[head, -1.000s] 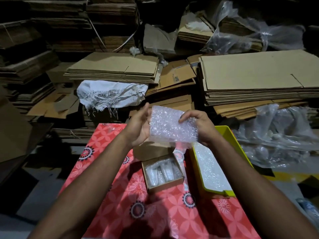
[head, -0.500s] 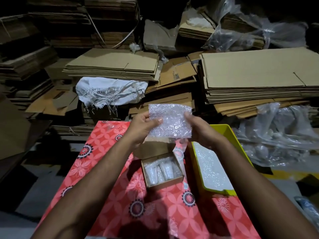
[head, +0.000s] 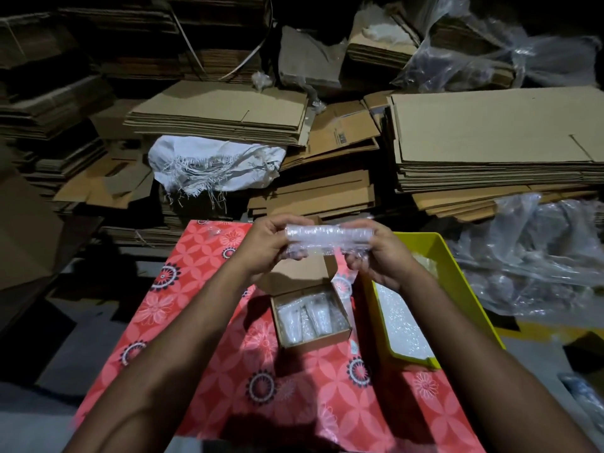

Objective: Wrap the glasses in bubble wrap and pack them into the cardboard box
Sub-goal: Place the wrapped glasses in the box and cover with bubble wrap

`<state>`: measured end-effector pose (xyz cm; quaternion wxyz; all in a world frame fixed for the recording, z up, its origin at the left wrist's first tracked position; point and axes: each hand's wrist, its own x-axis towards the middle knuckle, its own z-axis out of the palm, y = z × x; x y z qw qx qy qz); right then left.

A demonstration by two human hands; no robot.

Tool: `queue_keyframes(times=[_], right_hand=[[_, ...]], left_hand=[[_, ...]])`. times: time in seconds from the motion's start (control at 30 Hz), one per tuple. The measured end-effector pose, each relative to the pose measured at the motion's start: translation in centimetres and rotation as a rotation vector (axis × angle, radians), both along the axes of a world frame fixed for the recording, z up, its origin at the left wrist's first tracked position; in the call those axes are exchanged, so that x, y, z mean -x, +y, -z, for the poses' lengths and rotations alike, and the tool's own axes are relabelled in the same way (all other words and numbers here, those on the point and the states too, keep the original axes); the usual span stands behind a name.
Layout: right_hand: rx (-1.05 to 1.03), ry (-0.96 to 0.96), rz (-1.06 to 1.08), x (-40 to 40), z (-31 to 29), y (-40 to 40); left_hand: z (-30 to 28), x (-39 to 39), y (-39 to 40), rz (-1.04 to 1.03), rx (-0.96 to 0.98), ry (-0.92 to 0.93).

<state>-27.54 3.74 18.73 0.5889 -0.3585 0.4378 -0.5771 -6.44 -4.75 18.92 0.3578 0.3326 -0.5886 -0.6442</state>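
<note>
Above the counter's far edge, held level in the air: a bubble-wrap roll (head: 328,238), lying crosswise, gripped at both ends. Left hand (head: 266,246) curled round the roll's left end, thumb on the near side; right hand (head: 379,256) curled round its right end, loose wrap bunched under the fingers. Whether a glass sits inside the roll, impossible to tell through the wrap. Directly below, on the counter (head: 202,308) with its red flowered cloth: a small cardboard box (head: 310,317), lid flap tipped up at its far side, already holding several wrapped bundles (head: 309,317) laid side by side. Just beside the box, along the counter's right edge: a yellow tray (head: 457,289) with a sheet of bubble wrap (head: 403,325) lying flat inside it. Beyond the counter's far edge: stacks of flattened cardboard (head: 490,125), a frayed white sack (head: 215,161) slumped between two of them. Off the right edge, lower down: heaps of clear plastic sheeting (head: 536,256). Past the left edge, mostly dark floor and more cardboard, too dim to make out further.
</note>
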Motion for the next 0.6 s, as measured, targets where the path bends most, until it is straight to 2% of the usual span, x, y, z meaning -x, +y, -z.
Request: queue_keyframes(times=[0.2,0.27,0.37,0.43,0.6], right_hand=[[-0.007,-0.151,0.038,-0.8,1.9,0.0],[-0.019,-0.145,0.051,-0.8,2.8,-0.3],[-0.035,0.077,0.05,-1.1,3.5,-0.2],[-0.017,0.254,0.055,-1.3,4.2,-0.1],[-0.02,0.476,0.052,-0.4,7.0,0.4]], left_hand=[[1.4,0.2,0.5,-0.087,-0.277,0.298],[2.0,0.0,0.5,-0.085,-0.283,0.297],[3.1,-0.4,0.6,-0.076,-0.096,0.07],[4.1,-0.8,0.3,-0.083,-0.036,-0.042],[6.1,-1.6,-0.1,0.001,-0.143,-0.066]])
